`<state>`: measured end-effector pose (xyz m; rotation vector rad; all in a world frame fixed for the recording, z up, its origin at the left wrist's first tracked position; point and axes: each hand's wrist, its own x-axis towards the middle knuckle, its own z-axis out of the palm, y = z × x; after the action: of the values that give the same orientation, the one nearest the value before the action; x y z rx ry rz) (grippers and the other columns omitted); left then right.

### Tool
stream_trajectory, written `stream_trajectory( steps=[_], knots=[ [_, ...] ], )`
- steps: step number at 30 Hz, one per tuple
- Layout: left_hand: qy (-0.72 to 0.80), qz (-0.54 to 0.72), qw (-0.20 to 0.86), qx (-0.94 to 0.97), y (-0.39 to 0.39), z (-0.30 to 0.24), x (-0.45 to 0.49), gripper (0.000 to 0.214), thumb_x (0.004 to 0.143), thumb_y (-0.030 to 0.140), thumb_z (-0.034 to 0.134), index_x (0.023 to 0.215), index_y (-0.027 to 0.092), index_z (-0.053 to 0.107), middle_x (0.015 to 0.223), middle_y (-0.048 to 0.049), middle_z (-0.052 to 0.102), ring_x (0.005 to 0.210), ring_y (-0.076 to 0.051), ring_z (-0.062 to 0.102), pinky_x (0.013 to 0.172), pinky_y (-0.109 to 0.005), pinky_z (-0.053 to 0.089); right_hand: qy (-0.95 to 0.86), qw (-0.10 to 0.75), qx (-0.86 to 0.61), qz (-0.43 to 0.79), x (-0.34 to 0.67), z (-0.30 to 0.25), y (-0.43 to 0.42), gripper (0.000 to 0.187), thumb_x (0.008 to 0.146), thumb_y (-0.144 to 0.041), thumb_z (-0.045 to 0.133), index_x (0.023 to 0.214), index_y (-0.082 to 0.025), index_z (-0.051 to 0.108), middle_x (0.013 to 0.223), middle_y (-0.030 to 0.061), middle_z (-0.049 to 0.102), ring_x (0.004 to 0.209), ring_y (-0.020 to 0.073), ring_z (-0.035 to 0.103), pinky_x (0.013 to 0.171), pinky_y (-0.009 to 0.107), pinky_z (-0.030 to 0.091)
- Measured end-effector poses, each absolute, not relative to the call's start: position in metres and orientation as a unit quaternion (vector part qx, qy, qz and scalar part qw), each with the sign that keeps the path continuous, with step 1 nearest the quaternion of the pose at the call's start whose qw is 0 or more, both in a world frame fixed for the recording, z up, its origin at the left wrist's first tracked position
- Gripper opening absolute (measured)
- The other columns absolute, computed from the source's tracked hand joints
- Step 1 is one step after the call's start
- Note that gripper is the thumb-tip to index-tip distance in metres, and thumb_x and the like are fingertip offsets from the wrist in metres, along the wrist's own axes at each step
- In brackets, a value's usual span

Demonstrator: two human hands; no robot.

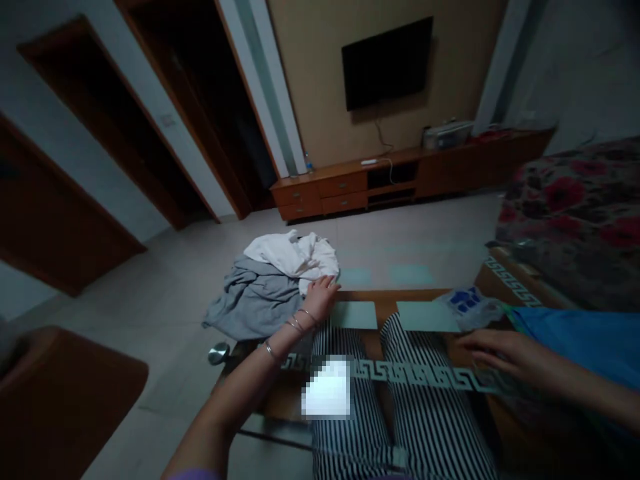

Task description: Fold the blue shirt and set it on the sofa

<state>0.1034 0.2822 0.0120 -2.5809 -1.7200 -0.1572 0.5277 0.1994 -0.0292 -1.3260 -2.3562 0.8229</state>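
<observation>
The left arm [235, 393] reaches forward from the lower left, with thin metal bangles [297, 322] around the wrist; the left hand [320, 298] lies open, palm turned down; the right arm [590, 393] comes in from the right side; the right hand [500, 353] is also open, its fingers [473, 341] slightly spread.

The camera sits on the person's head and faces forward and down, close above the left hand [320, 298], the right hand [500, 353] and the table [405, 300], reaching across the room to the television [387, 63] on the far wall.
</observation>
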Motion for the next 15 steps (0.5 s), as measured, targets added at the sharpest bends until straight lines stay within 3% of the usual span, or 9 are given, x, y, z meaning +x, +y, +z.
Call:
stream_trajectory(
  steps=[4,8,10,12,15],
  knots=[
    [-0.663,-0.095,0.092,-0.737,0.309,0.027,0.049,0.048,0.089,0.011,0.043,0.134,0.025,0.053,0.154,-0.0128,0.033,0.14,-0.03,0.026,0.108,-0.051,0.029,-0.84,0.132,-0.431,0.303,0.493,-0.031,0.214,0.033,0.09,-0.042,0.051,0.109,-0.027,0.073,0.111,0.0095,0.07,0.101,0.0249,0.066,0.09,0.04,0.053],
    [-0.73,-0.146,0.024,-0.668,0.342,0.055,0.028,0.033,0.088,0.009,0.041,0.107,0.018,0.067,0.138,-0.0153,0.05,0.134,-0.031,0.034,0.106,-0.053,0.029,-0.847,0.117,-0.419,0.304,0.479,-0.025,0.216,0.032,0.09,-0.04,0.049,0.109,-0.029,0.073,0.108,0.0083,0.071,0.098,0.0239,0.067,0.088,0.038,0.055],
    [-0.74,-0.165,-0.008,-0.652,0.349,0.068,0.037,0.03,0.086,0.008,0.041,0.1,0.013,0.067,0.122,-0.017,0.059,0.123,-0.029,0.045,0.102,-0.047,0.035,-0.842,0.115,-0.426,0.311,0.479,-0.024,0.215,0.031,0.09,-0.044,0.049,0.107,-0.033,0.073,0.108,0.0075,0.071,0.098,0.0252,0.067,0.088,0.04,0.056],
    [-0.727,-0.196,-0.027,-0.657,0.34,0.078,0.061,0.034,0.082,0.004,0.04,0.105,0.011,0.064,0.114,-0.0151,0.063,0.111,-0.024,0.053,0.097,-0.037,0.041,-0.83,0.128,-0.437,0.323,0.482,-0.025,0.213,0.033,0.087,-0.049,0.052,0.109,-0.036,0.072,0.114,0.0071,0.07,0.103,0.0276,0.066,0.092,0.043,0.055],
    [-0.6,-0.273,-0.133,-0.74,0.289,0.077,0.121,0.037,0.079,0.005,0.04,0.11,0.013,0.058,0.105,-0.0099,0.066,0.095,-0.019,0.058,0.085,-0.028,0.045,-0.792,0.179,-0.468,0.349,0.482,-0.031,0.212,0.047,0.084,-0.053,0.054,0.126,-0.037,0.063,0.122,0.0081,0.066,0.107,0.0292,0.065,0.093,0.045,0.055]
  ],
)
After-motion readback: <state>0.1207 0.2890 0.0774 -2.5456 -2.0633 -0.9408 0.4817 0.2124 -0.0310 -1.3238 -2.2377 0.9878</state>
